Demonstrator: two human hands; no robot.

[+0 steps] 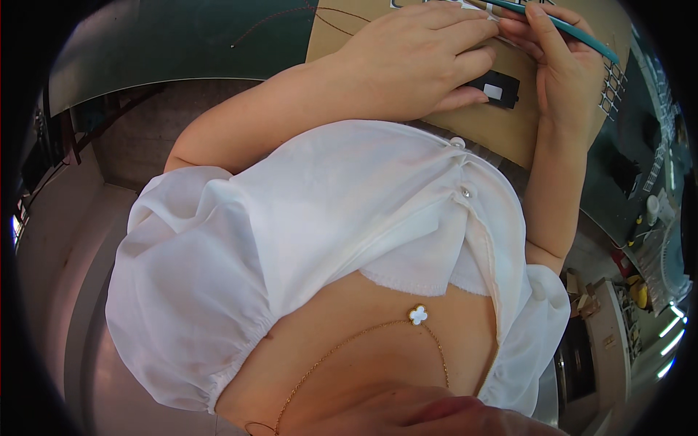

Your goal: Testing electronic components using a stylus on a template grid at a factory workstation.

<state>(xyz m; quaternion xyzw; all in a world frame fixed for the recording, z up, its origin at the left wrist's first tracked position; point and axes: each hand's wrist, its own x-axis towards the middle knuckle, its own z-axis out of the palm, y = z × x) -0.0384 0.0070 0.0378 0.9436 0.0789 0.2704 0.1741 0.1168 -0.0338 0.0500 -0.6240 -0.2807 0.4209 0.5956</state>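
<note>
My left hand [414, 65] reaches in from the left, palm down over a brown cardboard sheet [502, 134]. Its fingers are stretched and somewhat apart, the tips resting by a white piece [507, 33] mostly covered by both hands. The thumb tip lies at the edge of a small black part [500, 89] with a white rectangle on it. Slim teal tweezers [582, 36] are gripped in my right hand [567, 76], their working end cut off by the upper edge. Both hands are close together, fingertips nearly meeting.
A thin dark red wire [280, 14] curves across the dark green tabletop [174, 43] onto the cardboard. White-outlined frames [613, 91] lie at the cardboard's right edge. Farther right are a black item [624, 173], a white bottle-like thing [652, 207] and clear plastic [665, 254].
</note>
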